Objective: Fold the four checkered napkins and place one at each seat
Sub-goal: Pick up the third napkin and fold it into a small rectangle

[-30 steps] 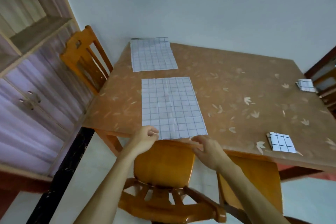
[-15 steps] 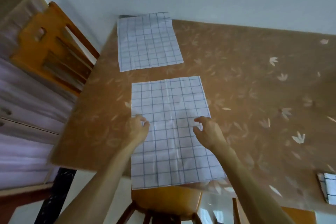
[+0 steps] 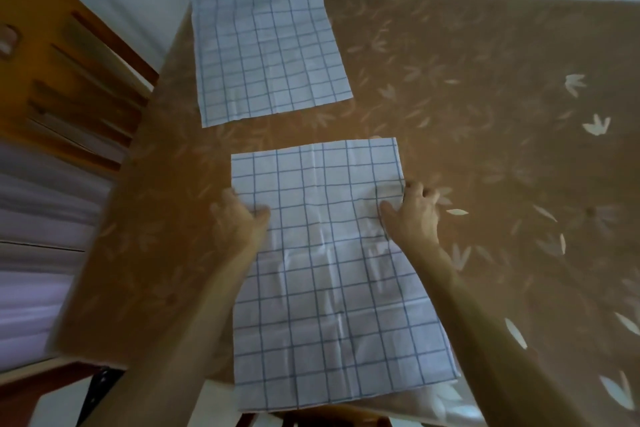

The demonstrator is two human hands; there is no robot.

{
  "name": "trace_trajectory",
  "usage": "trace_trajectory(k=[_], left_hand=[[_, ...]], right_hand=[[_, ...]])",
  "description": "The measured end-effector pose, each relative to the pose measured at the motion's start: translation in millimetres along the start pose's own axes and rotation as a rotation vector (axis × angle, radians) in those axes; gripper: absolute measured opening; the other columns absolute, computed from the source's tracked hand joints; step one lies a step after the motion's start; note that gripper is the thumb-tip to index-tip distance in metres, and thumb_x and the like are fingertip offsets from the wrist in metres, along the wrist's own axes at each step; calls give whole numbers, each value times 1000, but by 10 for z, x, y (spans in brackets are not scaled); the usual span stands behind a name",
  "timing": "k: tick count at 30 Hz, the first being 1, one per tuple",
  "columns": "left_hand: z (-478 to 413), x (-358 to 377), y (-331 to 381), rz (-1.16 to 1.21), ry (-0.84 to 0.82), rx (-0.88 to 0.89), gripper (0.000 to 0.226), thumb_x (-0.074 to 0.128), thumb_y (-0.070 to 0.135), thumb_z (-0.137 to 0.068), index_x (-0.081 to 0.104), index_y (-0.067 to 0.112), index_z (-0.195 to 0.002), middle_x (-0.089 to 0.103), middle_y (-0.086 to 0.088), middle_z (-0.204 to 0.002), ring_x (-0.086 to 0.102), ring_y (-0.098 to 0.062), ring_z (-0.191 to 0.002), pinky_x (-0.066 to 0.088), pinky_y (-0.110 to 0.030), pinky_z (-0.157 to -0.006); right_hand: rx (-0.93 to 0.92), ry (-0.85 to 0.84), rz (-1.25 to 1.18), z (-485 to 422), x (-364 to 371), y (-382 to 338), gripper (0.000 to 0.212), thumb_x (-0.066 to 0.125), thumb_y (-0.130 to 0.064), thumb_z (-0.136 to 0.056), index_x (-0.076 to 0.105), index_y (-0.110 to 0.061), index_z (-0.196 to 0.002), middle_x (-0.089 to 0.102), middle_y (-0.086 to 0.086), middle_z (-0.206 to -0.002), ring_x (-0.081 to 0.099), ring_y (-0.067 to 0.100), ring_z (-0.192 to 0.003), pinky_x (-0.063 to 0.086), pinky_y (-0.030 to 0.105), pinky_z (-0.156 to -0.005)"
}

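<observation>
Two white checkered napkins lie unfolded on the brown table. The near napkin lies flat in front of me, its near edge hanging slightly past the table's front edge. My left hand grips its left side edge with the thumb on top of the cloth. Opposite it, my right hand pinches the right side edge, where the cloth wrinkles a little. Both hands sit roughly a third of the way down from the napkin's far edge. The far napkin lies flat at the table's far left corner, untouched.
A wooden chair stands at the table's left side, by a pale wall. Another chair's back shows just under the table's front edge. The table's right half shows only its leaf pattern.
My hands left the near edge of the near napkin and moved forward along its sides to the side edges. My view came closer and tilted down; the folded napkins at right are out of frame.
</observation>
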State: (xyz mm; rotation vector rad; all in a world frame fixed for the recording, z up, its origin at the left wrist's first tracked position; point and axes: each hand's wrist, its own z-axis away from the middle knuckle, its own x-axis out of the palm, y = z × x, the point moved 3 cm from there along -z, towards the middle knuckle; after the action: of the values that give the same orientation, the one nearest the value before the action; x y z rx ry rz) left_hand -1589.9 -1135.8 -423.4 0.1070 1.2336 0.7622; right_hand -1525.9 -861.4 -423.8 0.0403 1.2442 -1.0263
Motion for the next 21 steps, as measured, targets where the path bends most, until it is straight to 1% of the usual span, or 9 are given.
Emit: trace_trajectory(k=[3,5,7,9,11,14,16,19,21], left_hand=[[-6,-14,-40,88,-29,-20,58,85,21,-76,53,9,-124,60,-8,-115,59,-25,-98,51,-37,-80],[12,-58,-66,108,-60,-88,56,88,21,-75,54,9,-119,61,-6,-105,57,-23,-91,46,-33,-76],[49,-115,-86,105,-98,-104,46,89,24,-75,59,12,-108,63,-4,-99,58,-22,-87,45,-31,-73],[91,-158,-87,110,-158,-62,30,88,29,-76,67,15,-92,68,-2,-91,62,-21,-80,44,-27,-65],[162,-235,-54,177,-192,-19,27,85,37,-78,73,13,-84,71,-2,-83,66,-22,-77,44,-27,-61],[277,-440,52,288,-168,39,29,79,42,-82,75,13,-80,69,-1,-75,63,-20,-74,41,-27,-60],[362,-606,121,356,-195,89,23,79,36,-85,74,13,-82,67,2,-75,60,-15,-73,40,-25,-61],[545,-876,191,408,-231,183,14,79,28,-85,71,16,-86,70,2,-85,63,-13,-82,45,-26,-69],[701,-1054,211,451,-242,226,15,77,24,-87,70,13,-93,72,-2,-93,65,-15,-87,48,-26,-72]], right_hand=[[30,3,-105,-27,47,1,57,66,-24,-92,40,-1,-137,54,22,-129,58,42,-112,43,38,-83],[51,-24,-207,-2,64,16,54,66,-21,-89,43,-1,-135,61,18,-123,60,37,-113,45,35,-83],[43,-47,-246,74,32,36,41,65,-20,-86,53,-5,-123,68,11,-108,64,33,-102,47,34,-78],[4,-52,-264,177,-57,43,25,65,-20,-83,62,-10,-106,69,6,-94,65,29,-91,52,37,-75],[-38,-51,-300,310,-184,49,14,67,-21,-84,64,-10,-92,66,3,-81,62,24,-80,50,35,-69],[-129,-7,-365,506,-418,49,25,73,-30,-86,65,-6,-85,63,10,-73,57,21,-67,49,38,-66],[-167,22,-380,645,-594,11,27,74,-31,-87,65,-6,-83,59,9,-69,51,19,-63,46,33,-63],[-232,44,-409,910,-841,-109,7,72,-29,-89,66,-25,-89,56,-2,-65,46,8,-56,44,24,-59],[-275,64,-446,1137,-985,-215,15,70,-27,-90,64,-34,-103,64,7,-74,53,13,-61,49,26,-62]])
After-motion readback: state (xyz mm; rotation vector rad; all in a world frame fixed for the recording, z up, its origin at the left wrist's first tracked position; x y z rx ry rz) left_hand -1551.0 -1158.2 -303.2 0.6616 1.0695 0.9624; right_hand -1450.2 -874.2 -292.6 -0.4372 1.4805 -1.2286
